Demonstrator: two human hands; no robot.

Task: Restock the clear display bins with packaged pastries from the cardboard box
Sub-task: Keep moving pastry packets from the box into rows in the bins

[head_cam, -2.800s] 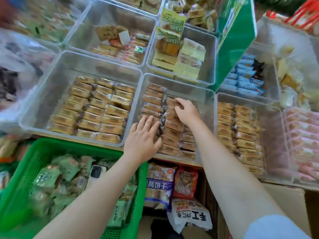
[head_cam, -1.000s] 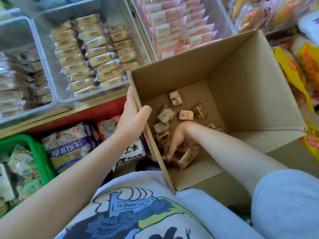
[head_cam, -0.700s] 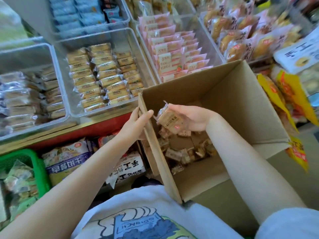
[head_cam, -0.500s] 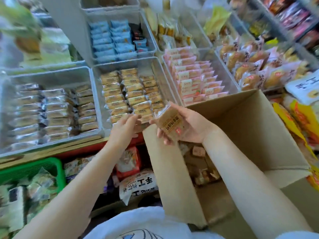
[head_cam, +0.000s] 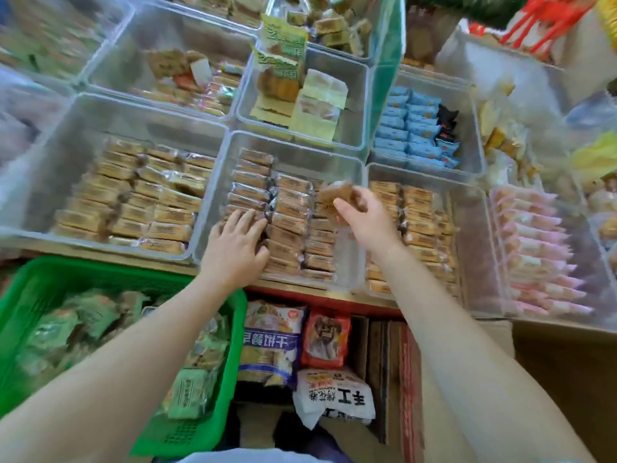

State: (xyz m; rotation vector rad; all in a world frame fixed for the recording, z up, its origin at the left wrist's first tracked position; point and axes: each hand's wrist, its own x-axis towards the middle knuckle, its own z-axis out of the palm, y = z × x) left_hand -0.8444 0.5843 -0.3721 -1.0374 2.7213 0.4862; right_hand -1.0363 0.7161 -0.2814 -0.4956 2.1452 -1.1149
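From the head camera, the middle clear bin (head_cam: 293,147) held rows of brown wrapped pastries (head_cam: 290,225). The left hand (head_cam: 233,245) lay flat, fingers straight, on those rows. The right hand (head_cam: 364,217) pinched one packaged pastry (head_cam: 337,193) above the bin's right side. Neighbouring bins held similar packs; a green basket (head_cam: 213,379) held green packets.

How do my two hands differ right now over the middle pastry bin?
The left hand lies flat with fingers spread on the packed pastries; the right hand is raised with fingers curled round one pastry packet. The left hand carries nothing; the right hand has a packet in its grip. Both are over the same clear bin.
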